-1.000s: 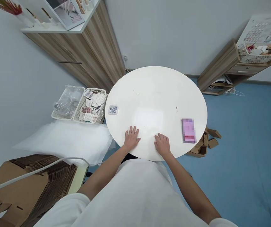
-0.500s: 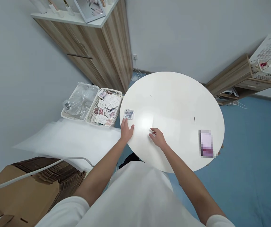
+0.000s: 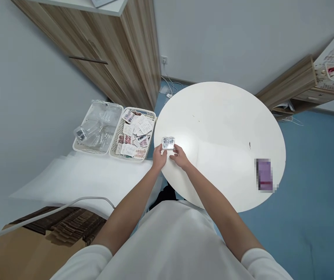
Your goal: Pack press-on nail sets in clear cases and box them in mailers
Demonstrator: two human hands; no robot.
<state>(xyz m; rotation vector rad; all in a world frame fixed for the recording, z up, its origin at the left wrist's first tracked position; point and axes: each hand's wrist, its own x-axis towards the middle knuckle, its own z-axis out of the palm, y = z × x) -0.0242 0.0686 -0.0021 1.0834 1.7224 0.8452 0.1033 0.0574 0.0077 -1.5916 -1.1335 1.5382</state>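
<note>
Holding a case (image 3: pixel 168 143) between left hand (image 3: pixel 159 157) and right hand (image 3: pixel 180 156), with fingers bent and pinching it at the near part of its left and right edges. Just beyond the thumbs, over the table (image 3: pixel 228 116); impossible to tell whether resting or lifted. Best to press lightly and evenly from both sides, it being probably thin plastic. Better to leave the fingertips on the edges, off the shiny face, and to hold it level for fear of jumbling the contents. Avoid knocking the basket (image 3: pixel 113 153), left of the left fingers.
</note>
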